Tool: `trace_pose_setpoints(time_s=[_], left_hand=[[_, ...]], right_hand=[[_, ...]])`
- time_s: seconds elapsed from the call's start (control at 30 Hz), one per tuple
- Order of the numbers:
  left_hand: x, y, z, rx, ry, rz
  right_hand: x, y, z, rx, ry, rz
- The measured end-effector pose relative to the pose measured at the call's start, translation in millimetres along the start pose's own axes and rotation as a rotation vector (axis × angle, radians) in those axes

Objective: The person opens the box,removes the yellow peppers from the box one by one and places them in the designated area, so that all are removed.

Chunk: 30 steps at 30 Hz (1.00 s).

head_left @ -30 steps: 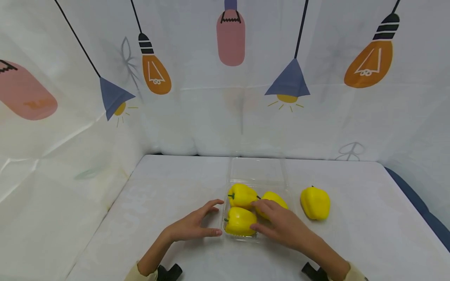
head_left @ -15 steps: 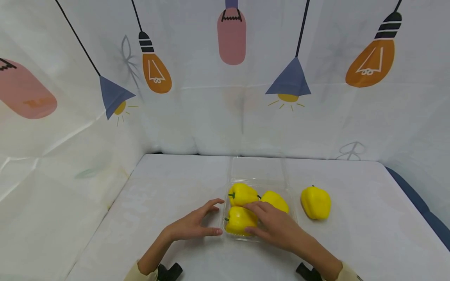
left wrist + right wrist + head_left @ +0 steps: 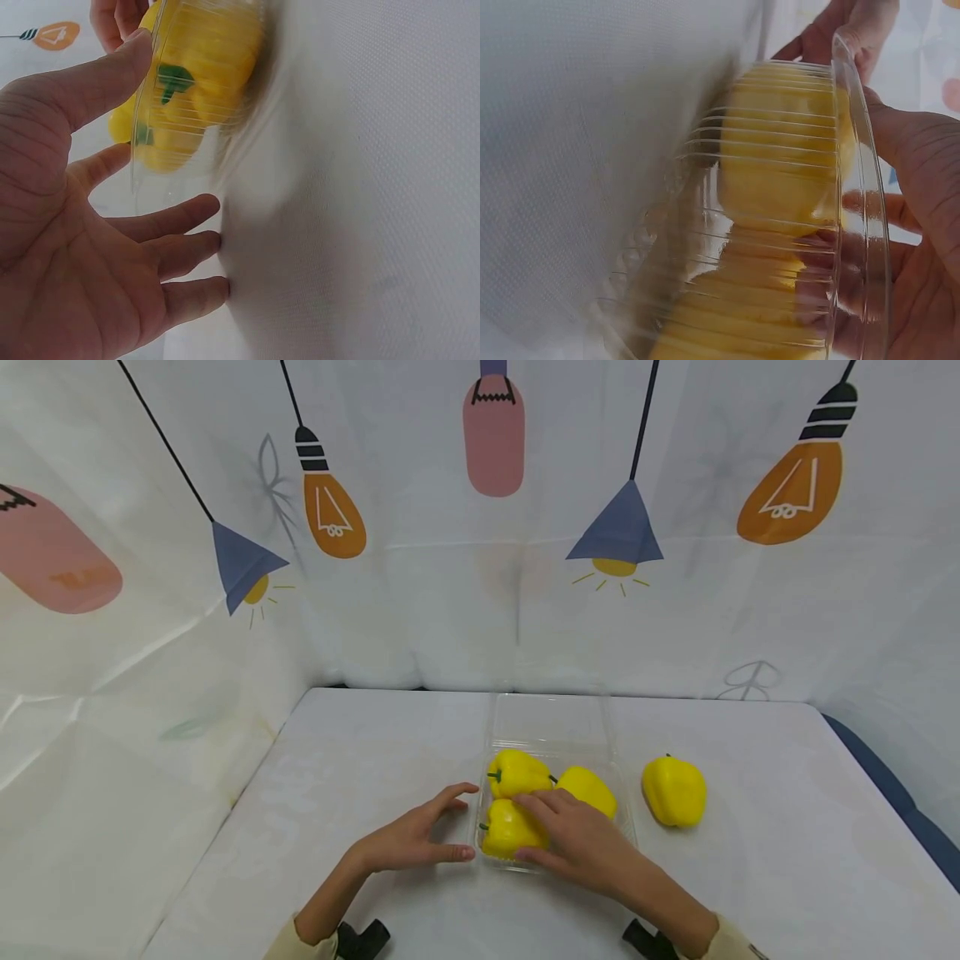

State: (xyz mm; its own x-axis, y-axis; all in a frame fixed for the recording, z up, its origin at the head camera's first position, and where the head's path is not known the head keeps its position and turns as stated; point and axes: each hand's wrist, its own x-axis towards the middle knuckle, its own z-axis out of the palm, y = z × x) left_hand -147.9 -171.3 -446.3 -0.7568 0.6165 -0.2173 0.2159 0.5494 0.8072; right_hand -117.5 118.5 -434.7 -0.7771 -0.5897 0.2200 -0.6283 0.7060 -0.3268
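A clear plastic clamshell box [image 3: 555,752], lid laid back, holds 3 yellow bell peppers. In the head view, one pepper [image 3: 517,774] is at its back left, another [image 3: 588,791] on its right. My right hand [image 3: 581,839] reaches over the near wall and grips the front-left pepper [image 3: 510,829], thumb on its near side and fingers over its far side. My left hand [image 3: 412,837] is spread beside the box's left wall, fingers relaxed. In the left wrist view, the left thumb [image 3: 112,82] lies right at the box's rim and several fingertips meet the tabletop.
A fourth yellow bell pepper [image 3: 674,791] sits alone on the white table [image 3: 375,735], right of the box. Behind the table hangs a white curtain [image 3: 435,602] printed with lamps and bulbs.
My right hand has slid left from between the peppers onto the front-left one, covering more of its right side. My left hand and the loose pepper have stayed in place.
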Motion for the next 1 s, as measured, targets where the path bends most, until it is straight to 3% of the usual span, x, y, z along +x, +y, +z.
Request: trace_pose_setpoints(time_s=[0.27,1.0], left_hand=[[-0.1,0.6,0.1,0.001,-0.006,-0.007],[0.6,-1.1,1.0,-0.004,0.002,-0.007]], right_hand=[[2.2,0.3,2.2,0.008,-0.034,-0.001],[2.7,4.2,5.3,-0.099,0.018,-0.082]])
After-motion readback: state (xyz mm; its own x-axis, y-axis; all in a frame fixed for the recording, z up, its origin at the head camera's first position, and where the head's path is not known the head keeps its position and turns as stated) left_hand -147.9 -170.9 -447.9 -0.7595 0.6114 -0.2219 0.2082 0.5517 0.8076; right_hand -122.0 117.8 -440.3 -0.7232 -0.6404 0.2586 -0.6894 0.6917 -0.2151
